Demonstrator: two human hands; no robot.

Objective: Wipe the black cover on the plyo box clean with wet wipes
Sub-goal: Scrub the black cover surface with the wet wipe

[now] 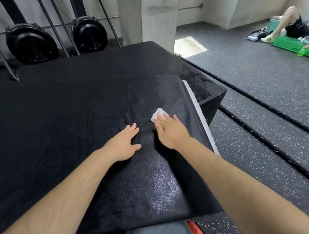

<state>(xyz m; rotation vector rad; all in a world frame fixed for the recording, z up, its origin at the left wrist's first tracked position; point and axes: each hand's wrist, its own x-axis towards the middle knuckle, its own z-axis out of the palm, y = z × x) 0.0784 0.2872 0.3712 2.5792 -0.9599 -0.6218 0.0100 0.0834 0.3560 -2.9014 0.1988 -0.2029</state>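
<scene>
Evidently caught mid-wipe. Found black cover (156,179) spread flat over the near right part of the plyo box (211,105), zipped edge along the box's right side. Pressed wet wipe (157,114) onto the cover with right hand (169,130), fingers straight on top of it, no pinch. Laid left hand (124,143) flat on the cover just beside, toward the box's middle, fingers relaxed, holding nothing. Judged cover limp, thin, light, slick where damp; likely to bunch or slide on the box, so better pinned by a flat palm than gripped. Judged wipe soft, flimsy, prone to balling up.
</scene>
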